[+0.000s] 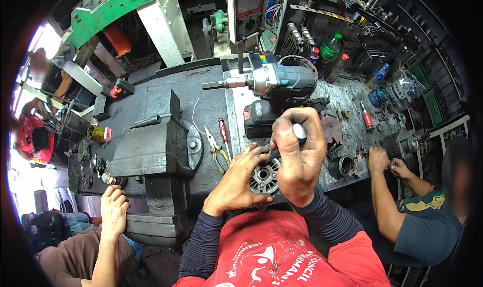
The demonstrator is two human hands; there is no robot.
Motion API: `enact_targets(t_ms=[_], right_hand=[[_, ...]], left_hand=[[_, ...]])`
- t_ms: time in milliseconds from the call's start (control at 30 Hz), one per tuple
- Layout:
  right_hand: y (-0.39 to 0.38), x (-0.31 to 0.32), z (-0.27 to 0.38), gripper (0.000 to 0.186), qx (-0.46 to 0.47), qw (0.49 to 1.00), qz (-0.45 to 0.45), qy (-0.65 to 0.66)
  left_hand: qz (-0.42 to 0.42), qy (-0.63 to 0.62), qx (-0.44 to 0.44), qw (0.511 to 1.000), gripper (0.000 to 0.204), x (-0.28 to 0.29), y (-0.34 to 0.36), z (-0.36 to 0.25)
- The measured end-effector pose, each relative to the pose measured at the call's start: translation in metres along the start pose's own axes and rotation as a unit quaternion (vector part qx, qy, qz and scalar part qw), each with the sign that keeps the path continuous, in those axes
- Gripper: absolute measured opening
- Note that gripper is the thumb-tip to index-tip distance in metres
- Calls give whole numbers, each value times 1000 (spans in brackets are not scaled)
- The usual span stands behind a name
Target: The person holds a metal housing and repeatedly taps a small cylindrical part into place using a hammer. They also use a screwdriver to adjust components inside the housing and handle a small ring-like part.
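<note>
My left hand (235, 180) is wrapped round the side of a round metal housing (270, 182), which has a bearing (263, 174) at its centre and slots around it. The housing stands at the bench's near edge, close to my body. My right hand (303, 168) is closed in a fist just above the housing's right side. Out of its top sticks the rounded grey end of a hand tool (300, 132); the fist hides most of the tool, so its kind does not show. Beyond my hands lies a blue-grey cordless impact wrench (284, 81) with a black battery (257, 117).
A large bench vise (146, 148) stands left, with pliers (215, 147) and a red screwdriver (224, 131) beside it. Bottles (330, 48) stand at the back right. At right, a co-worker's hands (380, 161) handle small parts; another person's hand (114, 206) is near the vise.
</note>
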State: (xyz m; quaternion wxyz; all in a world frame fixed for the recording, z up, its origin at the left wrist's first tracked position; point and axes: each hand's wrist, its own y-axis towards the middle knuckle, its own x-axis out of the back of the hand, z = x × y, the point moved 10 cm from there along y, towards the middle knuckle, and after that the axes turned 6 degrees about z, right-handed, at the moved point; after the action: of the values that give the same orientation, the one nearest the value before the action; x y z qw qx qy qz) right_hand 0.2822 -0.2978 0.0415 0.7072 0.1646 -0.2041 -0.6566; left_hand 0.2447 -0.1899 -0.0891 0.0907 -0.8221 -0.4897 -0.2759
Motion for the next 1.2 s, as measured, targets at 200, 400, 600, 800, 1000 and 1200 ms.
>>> enact_targets(t_ms=[200,400,600,800,1000,1200], right_hand=[[-8,-13,-13,38,-17,977,208,52],[-17,103,-134,35,-182,982,38,37],[-87,129,-279,43,-280,803,155,-502],[-70,147,-299,44,-318,784,139,-515],[-42,171,-170,46,-349,873,5,-339],[-3,111,84,29,-37,881,201,-426]], left_hand=[[-222,-29,34,974,40,4,-6,-8],[-323,54,-12,945,28,-3,-8,-13],[-316,111,-32,942,27,-8,-4,-19],[-307,94,-2,947,29,-9,-4,-9],[-286,107,7,952,28,-9,-1,-14],[-281,110,24,953,28,-9,0,-15]])
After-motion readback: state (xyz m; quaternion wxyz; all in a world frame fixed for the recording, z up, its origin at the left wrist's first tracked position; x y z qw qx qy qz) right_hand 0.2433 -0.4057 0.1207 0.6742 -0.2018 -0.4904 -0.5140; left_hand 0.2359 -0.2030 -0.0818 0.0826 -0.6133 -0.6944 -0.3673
